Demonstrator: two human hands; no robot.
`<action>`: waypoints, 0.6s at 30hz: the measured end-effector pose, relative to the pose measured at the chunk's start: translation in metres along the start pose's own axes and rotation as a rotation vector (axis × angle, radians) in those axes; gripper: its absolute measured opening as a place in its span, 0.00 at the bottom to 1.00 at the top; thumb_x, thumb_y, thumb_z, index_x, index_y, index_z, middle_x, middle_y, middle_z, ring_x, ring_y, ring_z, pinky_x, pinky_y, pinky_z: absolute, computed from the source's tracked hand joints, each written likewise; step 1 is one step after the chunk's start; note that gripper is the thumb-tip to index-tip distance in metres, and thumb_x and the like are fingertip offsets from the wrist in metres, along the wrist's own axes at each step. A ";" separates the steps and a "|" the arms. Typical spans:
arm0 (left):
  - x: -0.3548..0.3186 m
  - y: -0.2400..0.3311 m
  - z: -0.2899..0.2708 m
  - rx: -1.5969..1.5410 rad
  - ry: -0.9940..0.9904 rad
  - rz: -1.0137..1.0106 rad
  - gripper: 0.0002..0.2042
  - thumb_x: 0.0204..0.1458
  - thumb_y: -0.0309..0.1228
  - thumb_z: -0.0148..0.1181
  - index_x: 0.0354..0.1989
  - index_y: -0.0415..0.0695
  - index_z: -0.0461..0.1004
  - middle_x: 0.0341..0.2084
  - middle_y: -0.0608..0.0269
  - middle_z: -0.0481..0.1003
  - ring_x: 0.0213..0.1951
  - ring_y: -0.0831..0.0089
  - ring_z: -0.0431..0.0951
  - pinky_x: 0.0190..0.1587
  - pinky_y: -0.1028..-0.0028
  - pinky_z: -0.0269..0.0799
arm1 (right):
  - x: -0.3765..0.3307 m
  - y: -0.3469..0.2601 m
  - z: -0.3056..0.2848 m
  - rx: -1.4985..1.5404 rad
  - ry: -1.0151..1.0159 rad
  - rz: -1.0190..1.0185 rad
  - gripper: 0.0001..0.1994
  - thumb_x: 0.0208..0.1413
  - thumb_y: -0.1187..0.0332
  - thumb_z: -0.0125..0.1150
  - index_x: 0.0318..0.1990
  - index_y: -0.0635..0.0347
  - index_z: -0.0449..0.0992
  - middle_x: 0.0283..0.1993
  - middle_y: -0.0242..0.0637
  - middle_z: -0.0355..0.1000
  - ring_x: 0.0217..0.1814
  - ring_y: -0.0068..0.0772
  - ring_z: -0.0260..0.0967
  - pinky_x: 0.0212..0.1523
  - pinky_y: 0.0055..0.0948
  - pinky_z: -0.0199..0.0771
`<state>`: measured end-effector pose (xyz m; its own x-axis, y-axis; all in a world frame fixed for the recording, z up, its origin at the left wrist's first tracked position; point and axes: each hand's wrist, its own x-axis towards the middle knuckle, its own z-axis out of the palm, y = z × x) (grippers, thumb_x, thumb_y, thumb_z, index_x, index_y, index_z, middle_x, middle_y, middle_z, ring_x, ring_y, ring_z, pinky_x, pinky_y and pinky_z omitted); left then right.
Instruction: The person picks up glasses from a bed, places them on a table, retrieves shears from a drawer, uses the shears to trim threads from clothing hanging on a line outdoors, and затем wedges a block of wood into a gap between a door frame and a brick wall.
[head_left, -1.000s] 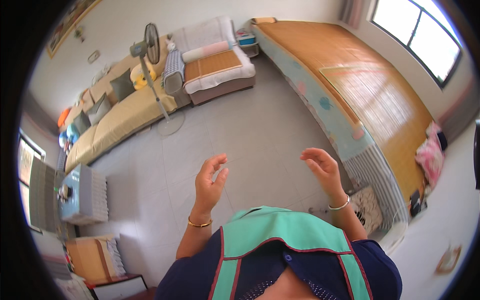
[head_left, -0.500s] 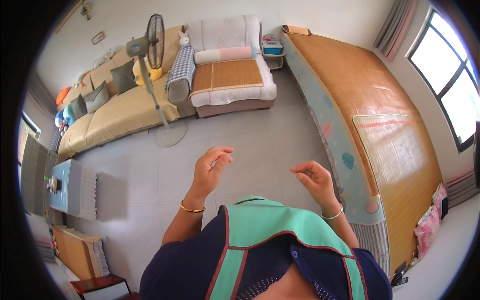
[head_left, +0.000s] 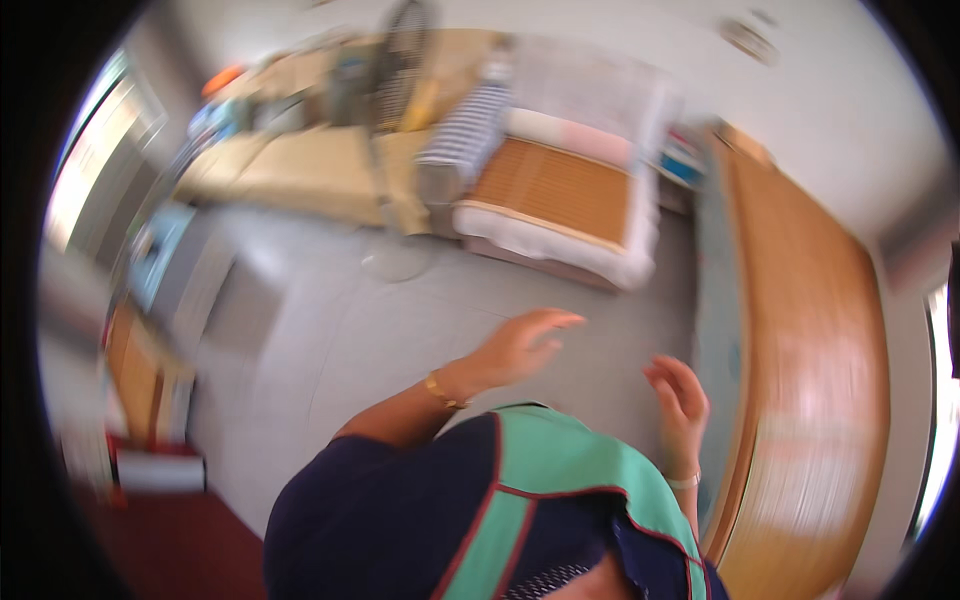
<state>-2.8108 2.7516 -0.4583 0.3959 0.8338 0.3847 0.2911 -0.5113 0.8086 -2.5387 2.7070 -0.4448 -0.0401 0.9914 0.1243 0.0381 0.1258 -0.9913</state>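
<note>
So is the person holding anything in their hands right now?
No. Both the left hand and the right hand are open and empty, raised above the grey floor, touching nothing.

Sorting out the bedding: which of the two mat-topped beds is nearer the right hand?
The long bed beside the right hand; the smaller white-edged one lies farther off.

Both hands are up in front of the chest, empty. Left hand (head_left: 520, 345) is stretched forward, palm down, fingers (head_left: 560, 320) together and nearly flat, with a gold bangle (head_left: 443, 392) on the wrist and the bare forearm angling back to the body. Right hand (head_left: 680, 395) is raised, fingers loosely curled, nothing in its grip, a thin band (head_left: 683, 482) on that wrist. The two hands are well apart. Everything's motion-blurred.
</note>
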 end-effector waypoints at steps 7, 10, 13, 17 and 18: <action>0.047 -0.012 -0.041 -0.074 0.286 -0.235 0.17 0.52 0.24 0.54 0.52 0.41 0.69 0.47 0.56 0.72 0.52 0.64 0.71 0.53 0.69 0.66 | 0.169 0.009 0.033 0.092 -0.426 -0.013 0.11 0.57 0.76 0.52 0.47 0.67 0.72 0.43 0.37 0.73 0.45 0.28 0.72 0.50 0.26 0.70; 0.027 -0.037 -0.064 0.029 0.375 -0.343 0.17 0.51 0.25 0.54 0.51 0.41 0.70 0.46 0.57 0.73 0.51 0.67 0.71 0.53 0.71 0.65 | 0.218 0.013 0.076 0.109 -0.643 -0.034 0.09 0.56 0.79 0.53 0.45 0.67 0.73 0.42 0.36 0.73 0.45 0.25 0.70 0.49 0.24 0.69; 0.019 -0.047 -0.094 -0.012 0.464 -0.470 0.16 0.51 0.25 0.54 0.50 0.41 0.71 0.45 0.58 0.73 0.49 0.69 0.72 0.53 0.72 0.66 | 0.243 0.017 0.114 0.144 -0.741 0.020 0.09 0.55 0.80 0.53 0.44 0.67 0.73 0.41 0.36 0.73 0.45 0.25 0.70 0.50 0.23 0.68; 0.020 -0.081 -0.131 0.038 0.599 -0.440 0.16 0.50 0.25 0.55 0.49 0.40 0.71 0.43 0.59 0.75 0.45 0.70 0.75 0.50 0.73 0.67 | 0.281 0.015 0.162 0.114 -0.923 0.047 0.10 0.55 0.81 0.54 0.45 0.66 0.73 0.42 0.35 0.73 0.46 0.25 0.70 0.50 0.23 0.68; 0.020 -0.088 -0.143 0.036 0.636 -0.418 0.16 0.51 0.25 0.55 0.49 0.39 0.71 0.42 0.59 0.75 0.44 0.70 0.75 0.50 0.73 0.68 | 0.293 0.016 0.173 0.109 -0.973 0.037 0.10 0.55 0.80 0.54 0.45 0.66 0.72 0.42 0.35 0.73 0.47 0.25 0.70 0.49 0.22 0.68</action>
<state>-2.9527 2.8432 -0.4577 -0.3289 0.9132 0.2407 0.3394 -0.1236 0.9325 -2.7226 2.9931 -0.4316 -0.8483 0.5270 0.0514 -0.0339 0.0427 -0.9985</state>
